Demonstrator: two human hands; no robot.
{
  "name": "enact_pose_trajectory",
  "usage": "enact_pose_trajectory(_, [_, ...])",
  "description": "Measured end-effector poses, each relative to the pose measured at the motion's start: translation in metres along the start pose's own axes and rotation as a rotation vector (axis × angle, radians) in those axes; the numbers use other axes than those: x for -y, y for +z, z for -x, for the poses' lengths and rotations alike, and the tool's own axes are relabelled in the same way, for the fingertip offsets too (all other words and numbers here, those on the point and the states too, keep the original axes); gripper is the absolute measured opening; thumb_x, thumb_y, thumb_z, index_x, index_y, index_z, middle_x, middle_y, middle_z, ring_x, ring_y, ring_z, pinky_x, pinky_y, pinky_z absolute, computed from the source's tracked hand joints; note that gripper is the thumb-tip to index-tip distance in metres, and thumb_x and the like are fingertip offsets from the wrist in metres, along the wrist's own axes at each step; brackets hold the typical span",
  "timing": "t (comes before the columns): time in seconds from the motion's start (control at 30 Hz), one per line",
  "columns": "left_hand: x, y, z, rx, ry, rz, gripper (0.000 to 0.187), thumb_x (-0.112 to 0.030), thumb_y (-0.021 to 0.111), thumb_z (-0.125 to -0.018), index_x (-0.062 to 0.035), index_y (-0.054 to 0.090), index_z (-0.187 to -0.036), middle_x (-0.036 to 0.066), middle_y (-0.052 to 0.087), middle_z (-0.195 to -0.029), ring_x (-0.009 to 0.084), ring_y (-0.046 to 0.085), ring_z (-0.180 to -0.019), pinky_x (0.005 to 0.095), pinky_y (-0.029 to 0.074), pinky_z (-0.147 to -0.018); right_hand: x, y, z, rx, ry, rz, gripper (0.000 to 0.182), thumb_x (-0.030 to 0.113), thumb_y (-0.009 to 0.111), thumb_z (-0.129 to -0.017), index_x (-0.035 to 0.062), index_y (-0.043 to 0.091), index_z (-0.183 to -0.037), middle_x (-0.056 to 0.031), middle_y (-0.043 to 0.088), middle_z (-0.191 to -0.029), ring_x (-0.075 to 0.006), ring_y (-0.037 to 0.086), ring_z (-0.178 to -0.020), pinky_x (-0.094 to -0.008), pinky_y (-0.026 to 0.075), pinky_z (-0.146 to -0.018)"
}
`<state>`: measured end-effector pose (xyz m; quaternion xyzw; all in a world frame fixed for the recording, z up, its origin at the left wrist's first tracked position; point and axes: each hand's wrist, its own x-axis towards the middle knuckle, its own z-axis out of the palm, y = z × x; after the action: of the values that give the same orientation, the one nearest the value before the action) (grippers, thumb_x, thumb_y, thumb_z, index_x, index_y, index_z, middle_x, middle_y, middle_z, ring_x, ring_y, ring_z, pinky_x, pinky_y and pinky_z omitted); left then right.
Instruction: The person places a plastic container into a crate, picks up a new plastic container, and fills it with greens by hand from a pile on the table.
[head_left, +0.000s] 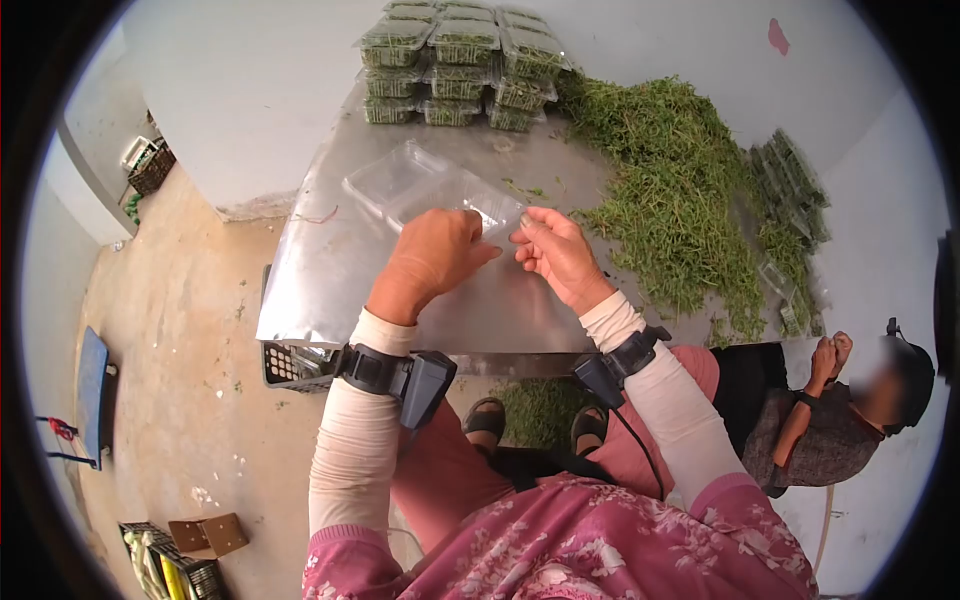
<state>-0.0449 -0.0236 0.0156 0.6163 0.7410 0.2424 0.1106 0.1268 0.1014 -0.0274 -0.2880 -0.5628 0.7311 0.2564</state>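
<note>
An opened clear plastic clamshell box [400, 180] lies on the metal table, its lid folded back to the left. My left hand [430, 258] is closed at the box's near side, fingers curled over the edge and partly hidden, thumb pointing right. At the right corner of the box, my right hand [558, 255] pinches the thin plastic edge between thumb and fingers. A large heap of loose green shoots [665, 190] spreads over the table to the right of my hands.
Stacked clamshell boxes of greens [458, 80] stand at the table's back. More boxes [790, 185] lie beyond the heap. A co-worker [830, 420] sits at the right. A black crate [290, 368] is below the table's left edge [275, 320]; a blue trolley [93, 395] stands farther left.
</note>
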Motion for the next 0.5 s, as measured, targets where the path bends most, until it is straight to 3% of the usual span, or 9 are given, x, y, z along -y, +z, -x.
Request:
enact_pose_trajectory(0.43, [0.002,0.009,0.001,-0.073,0.144,0.125,0.033,-0.031,0.067,-0.087,0.0,0.066,-0.075,0.023,0.065,-0.073,0.0425,0.064,-0.073,0.0477,0.051,-0.067,-0.003,0.006,0.002,0.058,0.006,-0.075,0.045,0.019,0.066,-0.096,-0.0006,0.045,-0.132,-0.0075,0.062,-0.096,-0.0111,0.057,-0.075,-0.0253,0.046,-0.063])
enact_pose_trajectory(0.5, [0.004,0.008,0.002,-0.086,0.177,0.147,0.031,-0.027,0.067,-0.089,0.0014,0.065,-0.076,0.022,0.062,-0.07,0.0411,0.06,-0.067,0.0451,0.048,-0.062,-0.002,0.007,0.003,0.064,0.008,-0.071,0.043,0.02,0.065,-0.097,0.0014,0.047,-0.131,-0.0058,0.062,-0.096,-0.011,0.056,-0.075,-0.0255,0.046,-0.065])
